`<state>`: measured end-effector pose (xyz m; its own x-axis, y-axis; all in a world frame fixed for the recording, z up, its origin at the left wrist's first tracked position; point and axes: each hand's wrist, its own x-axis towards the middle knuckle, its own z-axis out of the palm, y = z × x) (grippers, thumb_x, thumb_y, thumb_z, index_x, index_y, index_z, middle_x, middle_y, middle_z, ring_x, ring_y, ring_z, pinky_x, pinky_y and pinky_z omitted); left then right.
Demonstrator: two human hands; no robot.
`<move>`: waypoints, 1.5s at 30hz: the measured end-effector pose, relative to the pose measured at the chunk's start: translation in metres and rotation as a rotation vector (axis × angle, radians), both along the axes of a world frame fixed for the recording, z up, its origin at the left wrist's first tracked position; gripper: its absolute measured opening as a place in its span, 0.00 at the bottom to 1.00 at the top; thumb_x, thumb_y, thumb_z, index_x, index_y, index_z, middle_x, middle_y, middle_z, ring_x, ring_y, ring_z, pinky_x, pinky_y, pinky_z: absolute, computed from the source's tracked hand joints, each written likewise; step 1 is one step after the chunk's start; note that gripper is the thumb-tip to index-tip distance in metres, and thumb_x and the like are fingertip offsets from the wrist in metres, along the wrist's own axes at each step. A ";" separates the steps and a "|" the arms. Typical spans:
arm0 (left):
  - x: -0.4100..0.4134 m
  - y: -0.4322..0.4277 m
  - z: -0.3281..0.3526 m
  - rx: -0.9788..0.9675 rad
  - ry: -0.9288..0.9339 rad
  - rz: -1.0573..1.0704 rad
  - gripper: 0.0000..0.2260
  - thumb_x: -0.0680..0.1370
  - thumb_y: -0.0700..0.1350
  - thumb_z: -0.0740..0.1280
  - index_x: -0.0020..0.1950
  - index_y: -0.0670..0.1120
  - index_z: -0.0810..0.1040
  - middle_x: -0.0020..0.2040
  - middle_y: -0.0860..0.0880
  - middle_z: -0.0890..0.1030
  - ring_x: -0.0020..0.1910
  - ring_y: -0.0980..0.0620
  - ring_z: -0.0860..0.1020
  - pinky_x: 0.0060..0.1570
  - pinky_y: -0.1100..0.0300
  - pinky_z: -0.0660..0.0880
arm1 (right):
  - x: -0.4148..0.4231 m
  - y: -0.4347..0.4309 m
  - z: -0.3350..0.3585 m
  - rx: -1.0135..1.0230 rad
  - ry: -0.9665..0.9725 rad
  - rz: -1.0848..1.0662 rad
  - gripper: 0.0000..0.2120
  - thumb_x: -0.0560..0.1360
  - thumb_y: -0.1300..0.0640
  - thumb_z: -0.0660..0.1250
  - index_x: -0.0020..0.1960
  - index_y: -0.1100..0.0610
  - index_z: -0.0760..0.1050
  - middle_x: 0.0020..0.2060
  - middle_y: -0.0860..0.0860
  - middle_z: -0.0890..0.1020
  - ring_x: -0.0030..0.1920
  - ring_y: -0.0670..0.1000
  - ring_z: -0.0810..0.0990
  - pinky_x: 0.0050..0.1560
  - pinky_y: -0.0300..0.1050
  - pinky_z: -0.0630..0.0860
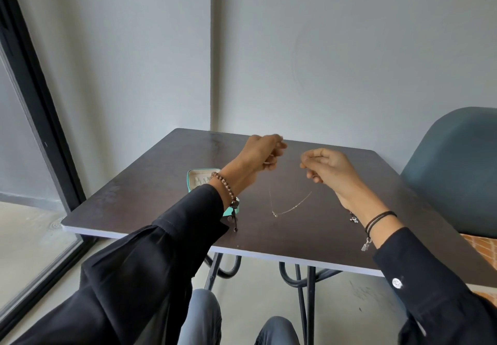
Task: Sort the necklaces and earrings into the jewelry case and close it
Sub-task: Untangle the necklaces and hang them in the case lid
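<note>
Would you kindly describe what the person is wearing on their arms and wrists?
Both arms are in loose black long sleeves; the right cuff has a white button. The left wrist wears a brown beaded bracelet, the right wrist thin black cords with a small silver charm.

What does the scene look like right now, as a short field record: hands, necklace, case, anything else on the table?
left hand: raised, fingers pinched on one end of the necklace
right hand: raised, fingers pinched on the other end
necklace: thin chain hanging in a V between the hands, pendant at the lowest point
jewelry case: teal, open, left part of the table, partly hidden by the left arm
table: dark top
small jewelry piece: lies by the right wrist; type unclear
</note>
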<state>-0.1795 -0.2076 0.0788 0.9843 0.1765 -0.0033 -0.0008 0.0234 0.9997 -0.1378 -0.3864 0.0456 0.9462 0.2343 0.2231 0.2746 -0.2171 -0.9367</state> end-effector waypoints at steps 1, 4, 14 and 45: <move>0.000 -0.002 0.003 -0.066 -0.017 -0.011 0.09 0.82 0.45 0.63 0.47 0.43 0.79 0.34 0.50 0.77 0.28 0.54 0.71 0.32 0.62 0.72 | 0.000 0.000 -0.003 -0.005 0.003 0.015 0.05 0.79 0.58 0.71 0.54 0.58 0.80 0.41 0.50 0.86 0.33 0.46 0.78 0.38 0.40 0.73; 0.000 -0.007 0.012 -0.185 -0.060 -0.021 0.08 0.82 0.45 0.64 0.51 0.43 0.80 0.41 0.49 0.82 0.34 0.53 0.78 0.38 0.61 0.77 | -0.003 0.001 -0.010 -0.012 0.025 0.056 0.07 0.78 0.57 0.73 0.54 0.58 0.80 0.41 0.51 0.86 0.34 0.46 0.79 0.40 0.38 0.75; 0.003 -0.007 0.022 -0.163 -0.222 0.019 0.08 0.81 0.45 0.64 0.59 0.46 0.79 0.52 0.47 0.86 0.49 0.50 0.84 0.56 0.54 0.78 | -0.009 -0.001 -0.039 -0.067 0.112 0.095 0.08 0.76 0.58 0.74 0.53 0.61 0.82 0.44 0.57 0.88 0.40 0.47 0.84 0.46 0.39 0.78; -0.009 -0.007 -0.016 0.227 -0.040 -0.176 0.31 0.85 0.60 0.49 0.50 0.39 0.84 0.35 0.48 0.78 0.31 0.53 0.74 0.41 0.62 0.74 | -0.013 0.019 0.003 0.064 -0.047 0.001 0.13 0.78 0.49 0.71 0.47 0.60 0.83 0.39 0.49 0.85 0.40 0.43 0.82 0.47 0.37 0.75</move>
